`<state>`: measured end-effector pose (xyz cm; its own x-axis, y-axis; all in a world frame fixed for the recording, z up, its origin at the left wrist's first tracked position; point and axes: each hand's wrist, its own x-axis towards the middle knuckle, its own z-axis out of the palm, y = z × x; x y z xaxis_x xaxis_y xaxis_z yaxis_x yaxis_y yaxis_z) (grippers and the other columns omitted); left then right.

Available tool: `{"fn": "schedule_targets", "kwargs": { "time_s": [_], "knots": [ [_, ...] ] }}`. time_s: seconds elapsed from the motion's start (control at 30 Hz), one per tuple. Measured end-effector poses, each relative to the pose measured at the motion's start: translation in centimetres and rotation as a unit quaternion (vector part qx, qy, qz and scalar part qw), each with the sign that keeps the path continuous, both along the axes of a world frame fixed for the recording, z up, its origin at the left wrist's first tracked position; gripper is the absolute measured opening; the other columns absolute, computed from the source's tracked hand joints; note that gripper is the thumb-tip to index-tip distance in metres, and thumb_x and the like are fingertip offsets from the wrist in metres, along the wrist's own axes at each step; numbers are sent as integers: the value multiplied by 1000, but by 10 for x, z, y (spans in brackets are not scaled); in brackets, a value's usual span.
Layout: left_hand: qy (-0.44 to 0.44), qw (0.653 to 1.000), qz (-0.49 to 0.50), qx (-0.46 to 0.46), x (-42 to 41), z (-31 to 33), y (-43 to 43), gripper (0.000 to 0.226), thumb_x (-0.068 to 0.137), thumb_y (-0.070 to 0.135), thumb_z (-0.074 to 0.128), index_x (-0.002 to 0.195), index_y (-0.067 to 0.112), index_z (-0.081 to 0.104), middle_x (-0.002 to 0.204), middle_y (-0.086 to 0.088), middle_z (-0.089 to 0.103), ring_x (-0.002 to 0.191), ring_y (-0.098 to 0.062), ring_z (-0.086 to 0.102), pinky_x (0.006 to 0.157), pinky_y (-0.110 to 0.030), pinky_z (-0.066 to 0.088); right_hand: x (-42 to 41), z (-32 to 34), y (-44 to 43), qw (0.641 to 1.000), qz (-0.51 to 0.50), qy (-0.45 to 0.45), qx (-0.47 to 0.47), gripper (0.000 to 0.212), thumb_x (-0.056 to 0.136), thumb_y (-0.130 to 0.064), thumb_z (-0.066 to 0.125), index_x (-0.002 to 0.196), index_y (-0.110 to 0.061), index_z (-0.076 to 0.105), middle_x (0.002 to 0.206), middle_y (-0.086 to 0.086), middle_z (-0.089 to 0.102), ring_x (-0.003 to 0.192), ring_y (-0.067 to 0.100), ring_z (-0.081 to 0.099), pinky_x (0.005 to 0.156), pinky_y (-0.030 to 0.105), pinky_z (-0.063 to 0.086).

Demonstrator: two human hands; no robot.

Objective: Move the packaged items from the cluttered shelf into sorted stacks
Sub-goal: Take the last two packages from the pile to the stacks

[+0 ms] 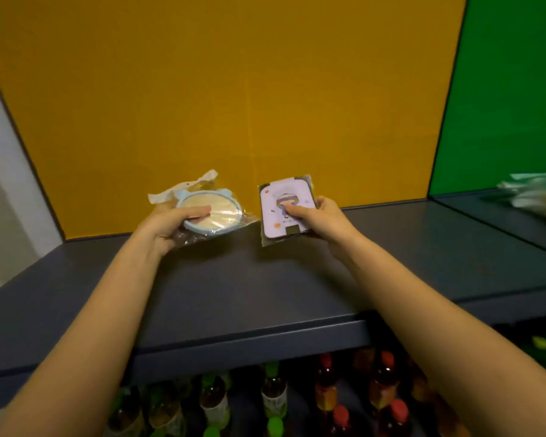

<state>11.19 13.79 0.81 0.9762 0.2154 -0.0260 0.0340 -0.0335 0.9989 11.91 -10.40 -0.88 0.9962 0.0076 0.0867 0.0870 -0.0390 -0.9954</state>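
The round pack (213,212), a pale disc with a light blue rim and two small ears, sealed in a clear bag, is in the left grip (171,225). The thumb lies across the disc's face and the fingers curl beneath the bag, so this grip is clamped on it. The pack sits nearly flat, just above the back of the shelf (249,288). The bag's loose white flap sticks up toward the yellow panel (234,89). Whether the bag's lower edge touches the shelf cannot be told.

Just beside it, to the right and apart from it, is the flat pack (278,197). It is a lilac rectangle with rounded corners and a small cartoon figure, also in clear wrap. The right grip (325,219) is clamped on it, with the thumb pressed on the printed front and the fingers wrapped behind its right edge. The pack is tilted up so its face is turned toward the camera, with its lower end close to the shelf.

The shelf is dark grey. The yellow panel stands behind it, a green panel (511,89) is at the right, and a white wall (0,184) is at the left. More bagged packs (539,190) lie blurred at the far right of the shelf, well apart from both grips. Below the shelf's front edge stand bottles (273,395) with green and red caps.
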Motion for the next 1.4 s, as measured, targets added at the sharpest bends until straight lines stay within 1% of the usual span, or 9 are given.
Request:
{"fn": "schedule_targets", "kwargs": {
  "time_s": [0.1, 0.33, 0.43, 0.6, 0.7, 0.87, 1.2, 1.3, 1.4],
  "knots": [
    [-16, 998, -47, -46, 3, 9, -68, 12, 84, 3, 62, 84, 13, 56, 42, 3, 65, 36, -5, 63, 34, -20, 50, -21, 7, -64, 999, -47, -19, 11, 35, 81, -19, 71, 107, -11, 50, 108, 9, 66, 71, 11, 63, 51, 16, 51],
    [6, 981, -154, -116, 1, 6, -233, 12, 88, 0, 55, 86, 12, 56, 49, -1, 69, 43, -11, 67, 44, -30, 56, -73, 16, -228, 987, -155, -23, -21, 22, 81, -20, 71, 90, -14, 50, 101, 9, 64, 72, 13, 59, 61, 23, 46],
    [12, 969, -188, -157, -8, 4, -310, 15, 90, -2, 45, 85, 9, 53, 61, -7, 67, 39, -11, 65, 40, -30, 54, -95, 18, -302, 983, -183, -15, -25, 19, 83, -18, 69, 92, -13, 53, 87, 2, 66, 68, 10, 59, 52, 18, 46],
    [-18, 956, -217, -199, -22, -5, -420, 14, 90, -7, 47, 87, 5, 54, 47, -2, 68, 43, -11, 67, 43, -31, 55, -124, 15, -409, 970, -241, -22, 5, 31, 84, -17, 68, 107, -9, 50, 83, 2, 61, 64, 8, 57, 34, 10, 43],
    [-23, 953, -229, -195, -27, -8, -474, 12, 87, -8, 53, 92, 3, 57, 73, -9, 70, 65, -18, 68, 49, -30, 58, -137, 15, -462, 963, -271, -20, -1, 34, 83, -21, 69, 113, -11, 54, 81, -1, 61, 62, 7, 57, 35, 8, 40],
    [-28, 960, -220, -171, -13, 3, -548, 10, 85, -3, 61, 83, 6, 56, 89, -10, 64, 75, -18, 63, 46, -23, 57, -147, 15, -532, 953, -301, -20, -12, 14, 87, -18, 65, 78, -19, 54, 75, -5, 59, 58, 6, 55, 39, 11, 42],
    [-44, 984, -171, 17, 47, -4, -640, 10, 82, 6, 67, 75, 4, 59, 75, -8, 62, 59, -14, 57, 44, -14, 50, -96, 6, -626, 953, -304, -16, -11, 17, 84, -19, 68, 79, -17, 52, 79, -1, 61, 64, 8, 55, 54, 20, 43],
    [-72, 980, -121, 144, 66, -7, -645, 13, 79, 13, 70, 77, 5, 60, 77, -7, 61, 66, -18, 56, 53, -22, 48, -72, 8, -644, 960, -279, 0, -29, 19, 84, -19, 68, 95, -13, 54, 86, 2, 62, 65, 8, 56, 47, 16, 45],
    [-81, 952, -90, 280, 77, -4, -651, 23, 77, 27, 71, 71, 12, 55, 90, -11, 63, 79, -23, 58, 76, -36, 52, -45, 12, -658, 963, -266, 2, -38, 24, 81, -17, 71, 98, -8, 57, 102, 11, 67, 76, 17, 62, 68, 29, 55]
  ]
}}
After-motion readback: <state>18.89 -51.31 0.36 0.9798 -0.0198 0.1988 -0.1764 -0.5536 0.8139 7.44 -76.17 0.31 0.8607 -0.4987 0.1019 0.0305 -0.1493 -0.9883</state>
